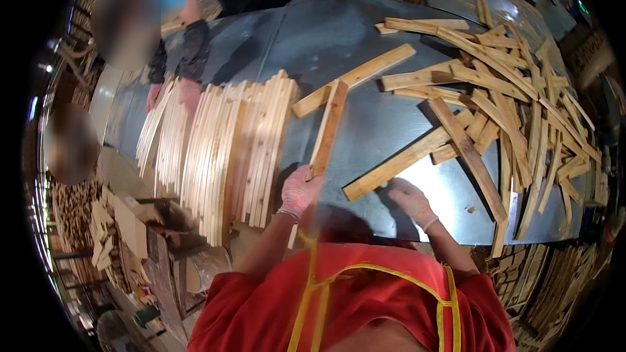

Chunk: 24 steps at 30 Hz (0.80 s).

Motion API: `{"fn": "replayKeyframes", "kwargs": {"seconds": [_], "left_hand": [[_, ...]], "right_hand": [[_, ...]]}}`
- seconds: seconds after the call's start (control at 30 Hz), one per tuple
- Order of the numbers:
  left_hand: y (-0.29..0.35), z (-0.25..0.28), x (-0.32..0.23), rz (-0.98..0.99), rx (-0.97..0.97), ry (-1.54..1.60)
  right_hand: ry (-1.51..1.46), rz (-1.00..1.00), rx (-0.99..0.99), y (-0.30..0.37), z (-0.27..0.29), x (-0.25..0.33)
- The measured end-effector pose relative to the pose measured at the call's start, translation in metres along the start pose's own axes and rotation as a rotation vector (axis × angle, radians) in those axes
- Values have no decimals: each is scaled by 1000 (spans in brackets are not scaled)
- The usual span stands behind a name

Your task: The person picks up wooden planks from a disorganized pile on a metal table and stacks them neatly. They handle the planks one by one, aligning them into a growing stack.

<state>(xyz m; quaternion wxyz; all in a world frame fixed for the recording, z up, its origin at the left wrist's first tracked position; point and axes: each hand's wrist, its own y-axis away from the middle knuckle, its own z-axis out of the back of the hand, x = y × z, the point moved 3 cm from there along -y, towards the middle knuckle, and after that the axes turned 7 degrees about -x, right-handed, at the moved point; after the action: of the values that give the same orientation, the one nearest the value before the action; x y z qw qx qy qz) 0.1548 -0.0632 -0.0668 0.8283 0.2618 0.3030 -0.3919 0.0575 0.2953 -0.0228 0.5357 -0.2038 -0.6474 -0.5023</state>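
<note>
The left hand clasps a stick, apparently to keep it steady, right of the row of strips, while the right hand, loosely spread, holds nothing.

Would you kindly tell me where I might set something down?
The widest patch is on the flat grey metal tabletop, beyond the long tan diagonal wooden plank. A smaller one lies between the pale-gloved right hand and the long brown wooden plank. It's crowded left, with pale wooden strips side by side, and right, with tangled tan wooden planks.
</note>
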Motion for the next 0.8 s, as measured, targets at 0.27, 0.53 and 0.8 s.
{"fn": "replayKeyframes", "kwargs": {"seconds": [0.27, 0.53, 0.8], "left_hand": [[15, 84, 4, -214, -316, -897], [-49, 3, -81, -470, -207, -664], [-199, -47, -150, -214, -194, -647]], "right_hand": [[604, 229, -384, -22, 43, 6], [1093, 364, -726, -66, 196, 69], [1199, 660, -694, -169, 262, 197]]}}
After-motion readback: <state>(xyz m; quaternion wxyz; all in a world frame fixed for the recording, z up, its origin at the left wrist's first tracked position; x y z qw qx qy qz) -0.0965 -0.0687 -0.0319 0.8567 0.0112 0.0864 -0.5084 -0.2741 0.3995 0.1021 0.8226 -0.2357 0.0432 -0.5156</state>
